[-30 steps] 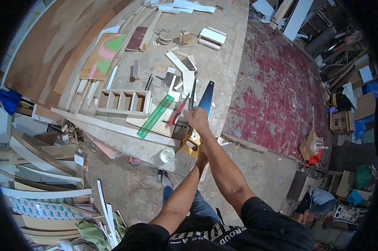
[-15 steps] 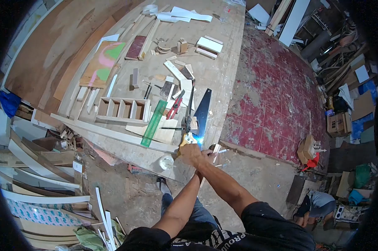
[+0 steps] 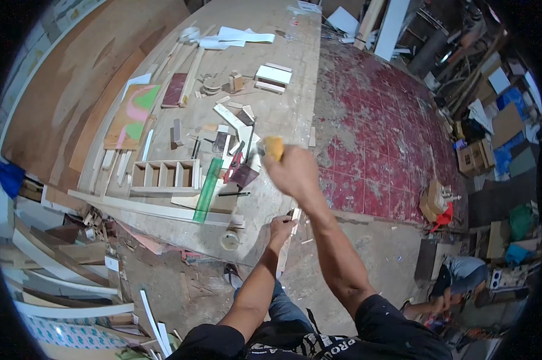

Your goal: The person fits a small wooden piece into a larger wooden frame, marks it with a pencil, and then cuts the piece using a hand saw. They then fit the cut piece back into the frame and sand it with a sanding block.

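My right hand [image 3: 298,171] is raised over the right part of the workbench, closed round the yellow handle [image 3: 274,147] of a handsaw. Its blade cannot be made out from this angle. Lower down, at the bench's front edge, my left hand [image 3: 281,228] grips a narrow wood strip [image 3: 295,215]. Left of the hands lie a green ruler [image 3: 208,189], a black pen [image 3: 233,194] and a red-handled tool [image 3: 232,168]. White wood offcuts [image 3: 229,116] are scattered beyond them.
A compartmented wooden box [image 3: 166,176] and a painted board [image 3: 131,117] lie on the left of the workbench [image 3: 271,123]. A round clear container [image 3: 229,240] stands near the front edge. Another person [image 3: 460,276] bends down at the lower right.
My right hand has lifted the saw up and away from the bench edge, apart from my left hand. My left hand has stayed low at the strip. The view has shifted slightly.
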`<state>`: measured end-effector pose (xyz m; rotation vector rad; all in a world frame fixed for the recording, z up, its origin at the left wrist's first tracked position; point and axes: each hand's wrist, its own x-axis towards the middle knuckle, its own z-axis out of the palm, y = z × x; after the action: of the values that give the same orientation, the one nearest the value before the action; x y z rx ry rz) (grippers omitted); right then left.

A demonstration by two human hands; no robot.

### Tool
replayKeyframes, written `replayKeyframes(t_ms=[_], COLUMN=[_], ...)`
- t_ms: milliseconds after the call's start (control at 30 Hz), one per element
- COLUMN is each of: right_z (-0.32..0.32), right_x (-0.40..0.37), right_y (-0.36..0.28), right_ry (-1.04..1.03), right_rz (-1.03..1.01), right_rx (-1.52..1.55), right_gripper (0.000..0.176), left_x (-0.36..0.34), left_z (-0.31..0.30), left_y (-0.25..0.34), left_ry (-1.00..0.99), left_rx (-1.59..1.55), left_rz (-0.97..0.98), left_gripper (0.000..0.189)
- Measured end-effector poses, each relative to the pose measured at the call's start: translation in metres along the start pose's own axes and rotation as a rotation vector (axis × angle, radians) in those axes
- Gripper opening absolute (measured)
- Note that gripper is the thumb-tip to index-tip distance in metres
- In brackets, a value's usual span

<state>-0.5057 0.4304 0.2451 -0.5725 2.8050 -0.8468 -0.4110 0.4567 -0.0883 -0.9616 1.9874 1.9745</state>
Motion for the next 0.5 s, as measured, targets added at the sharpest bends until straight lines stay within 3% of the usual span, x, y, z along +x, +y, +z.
replayKeyframes(t_ms=[100, 167, 200, 233, 267, 300, 333, 367, 433, 500], right_z=[-0.05, -0.056, -0.055, -0.051, -0.047, -0.045, -0.042, -0.035, -0.007, 0.035], right_x=[-0.032, -0.072, -0.091, -0.109, -0.127, -0.145, -0.163, -0.179, -0.207, -0.23], right_y=[0.023, 0.05, 0.06, 0.07, 0.081, 0.097, 0.118, 0.134, 0.153, 0.176], right_ry=[0.023, 0.361, 0.38, 0.481, 0.584, 0.606, 0.508, 0.407, 0.421, 0.435], right_rz=[0.1, -0.05, -0.022, 0.035, 0.091, 0.111, 0.285, 0.455, 0.543, 0.631], right_rx=[0.135, 0.55, 0.551, 0.737, 0.923, 0.921, 0.979, 1.038, 0.95, 0.869], right_gripper=[0.034, 0.032, 0.032, 0.033, 0.034, 0.034, 0.038, 0.042, 0.045, 0.048], left_x=[-0.006, -0.003, 0.001, 0.015, 0.036, 0.048, 0.036, 0.033, 0.021, 0.003], left_z=[-0.01, -0.01, -0.009, -0.013, -0.021, -0.02, -0.011, -0.014, -0.022, -0.022], left_y=[0.01, 0.016, 0.021, 0.014, -0.002, -0.009, 0.006, 0.013, 0.03, 0.056], left_ry=[-0.095, -0.124, -0.108, -0.128, -0.287, -0.445, -0.229, -0.274, -0.331, -0.242], left_rx=[-0.214, -0.278, -0.232, -0.212, -0.217, -0.224, -0.334, -0.285, -0.211, -0.268], left_rz=[-0.077, -0.163, -0.203, -0.21, -0.275, -0.34, -0.389, -0.362, -0.343, -0.403], left_gripper=[0.021, 0.017, 0.017, 0.017, 0.009, 0.007, 0.013, 0.011, 0.011, 0.01])
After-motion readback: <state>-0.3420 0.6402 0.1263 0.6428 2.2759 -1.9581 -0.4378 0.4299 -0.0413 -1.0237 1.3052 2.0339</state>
